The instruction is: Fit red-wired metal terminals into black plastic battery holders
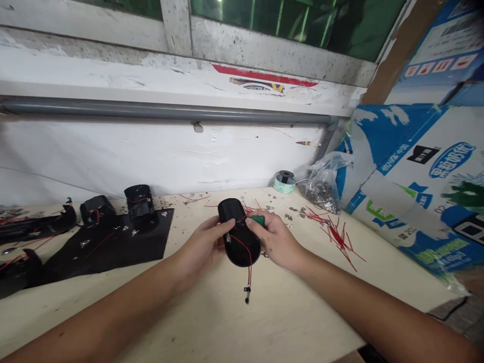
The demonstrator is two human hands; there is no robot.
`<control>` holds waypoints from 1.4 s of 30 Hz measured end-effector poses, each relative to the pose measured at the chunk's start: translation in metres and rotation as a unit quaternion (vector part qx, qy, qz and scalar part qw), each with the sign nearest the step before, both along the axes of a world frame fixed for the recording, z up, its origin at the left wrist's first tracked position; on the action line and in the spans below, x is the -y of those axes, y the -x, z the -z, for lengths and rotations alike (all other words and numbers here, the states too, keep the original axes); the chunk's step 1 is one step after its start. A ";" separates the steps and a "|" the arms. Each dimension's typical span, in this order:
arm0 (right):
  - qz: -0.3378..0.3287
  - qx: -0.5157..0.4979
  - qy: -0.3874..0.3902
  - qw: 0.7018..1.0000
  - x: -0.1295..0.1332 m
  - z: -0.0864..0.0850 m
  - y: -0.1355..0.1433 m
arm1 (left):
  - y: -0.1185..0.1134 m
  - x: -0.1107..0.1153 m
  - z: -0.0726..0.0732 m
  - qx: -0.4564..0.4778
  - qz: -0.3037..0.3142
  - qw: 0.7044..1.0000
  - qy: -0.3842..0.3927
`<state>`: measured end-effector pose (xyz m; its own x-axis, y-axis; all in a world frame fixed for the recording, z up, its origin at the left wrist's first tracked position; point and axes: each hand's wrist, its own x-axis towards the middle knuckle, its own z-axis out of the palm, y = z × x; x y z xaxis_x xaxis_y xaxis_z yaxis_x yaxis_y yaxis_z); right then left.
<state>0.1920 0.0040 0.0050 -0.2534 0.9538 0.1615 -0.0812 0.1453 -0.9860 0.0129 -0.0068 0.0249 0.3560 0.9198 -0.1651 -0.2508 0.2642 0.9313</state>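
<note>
A black, rounded plastic housing (242,247) is tilted up in the middle of the table. My left hand (209,234) is closed on its left side, thumb lying on the inner face. My right hand (274,237) is at the right side, closed around a green-handled tool (258,220) that is mostly hidden by the fingers. Thumb and fingertips of that hand meet near a red wire at the housing's middle. Red and black wires (250,275) run out of the lower end to a small connector-like part (247,295) hanging over the tabletop.
Short red wires (340,237) lie scattered on the right. Behind them are a bag of small metal parts (321,189) and a tape roll (284,182). More black housings (139,201) stand on and near a black sheet (113,252) at left. A printed carton (416,176) borders the right.
</note>
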 end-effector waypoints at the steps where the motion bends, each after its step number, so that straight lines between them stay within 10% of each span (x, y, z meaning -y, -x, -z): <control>1: -0.008 -0.005 0.025 1.000 0.002 -0.001 0.000 | -0.001 0.002 0.000 0.016 0.014 1.000 0.021; 14: -0.004 0.035 -0.075 0.997 -0.002 0.002 -0.004 | -0.004 0.005 0.010 0.054 -0.024 0.997 0.048; 42: -0.012 0.005 -0.007 1.000 0.008 0.012 0.010 | -0.010 0.013 0.011 0.038 -0.047 0.998 0.026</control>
